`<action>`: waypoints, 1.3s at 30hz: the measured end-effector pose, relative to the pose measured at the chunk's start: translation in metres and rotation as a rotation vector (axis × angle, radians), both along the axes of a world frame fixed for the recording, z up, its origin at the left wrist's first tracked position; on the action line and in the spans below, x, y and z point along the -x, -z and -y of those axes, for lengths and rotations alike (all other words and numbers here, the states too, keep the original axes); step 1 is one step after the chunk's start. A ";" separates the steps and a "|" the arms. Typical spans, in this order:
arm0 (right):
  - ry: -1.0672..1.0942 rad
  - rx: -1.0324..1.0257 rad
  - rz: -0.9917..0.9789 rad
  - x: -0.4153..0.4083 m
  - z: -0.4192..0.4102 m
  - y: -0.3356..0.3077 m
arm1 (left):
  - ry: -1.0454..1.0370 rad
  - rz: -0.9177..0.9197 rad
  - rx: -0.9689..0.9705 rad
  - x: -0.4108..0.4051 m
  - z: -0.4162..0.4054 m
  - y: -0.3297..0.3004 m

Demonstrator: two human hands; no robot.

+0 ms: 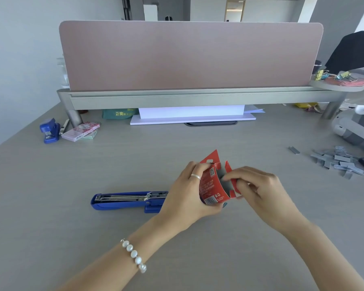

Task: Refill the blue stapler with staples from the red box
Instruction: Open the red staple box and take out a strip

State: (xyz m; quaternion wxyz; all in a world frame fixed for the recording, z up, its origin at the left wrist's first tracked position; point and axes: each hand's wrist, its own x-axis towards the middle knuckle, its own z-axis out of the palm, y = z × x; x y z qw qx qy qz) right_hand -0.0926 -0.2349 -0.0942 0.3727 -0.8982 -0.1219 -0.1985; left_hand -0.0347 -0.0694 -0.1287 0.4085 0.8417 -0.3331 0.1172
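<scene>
A red box (210,185) with its top flaps open is held above the grey desk (51,206), near the middle. My left hand (187,194) wraps around its left side. My right hand (259,190) pinches a flap on the box's right side, fingertips at the opening. What the box holds is hidden. The blue stapler (126,200) lies flat on the desk just left of my left hand, swung open with its metal staple channel showing; its right end is behind my hand.
A heap of loose staple strips (338,161) lies at the right edge, one strip (294,150) apart. A second small blue stapler (49,130) and pink boxes (80,131) sit at the far left. A pink divider panel (189,55) on a grey shelf closes off the back.
</scene>
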 end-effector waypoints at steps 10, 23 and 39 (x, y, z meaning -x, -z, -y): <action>0.090 0.108 -0.242 -0.003 -0.003 0.004 | -0.007 0.288 -0.161 0.005 0.010 -0.001; 0.154 -0.245 -0.068 -0.002 0.004 -0.004 | -0.035 0.073 -0.041 0.001 0.005 -0.003; 0.119 0.173 0.207 0.008 -0.010 -0.007 | -0.064 0.020 -0.032 0.000 0.002 0.000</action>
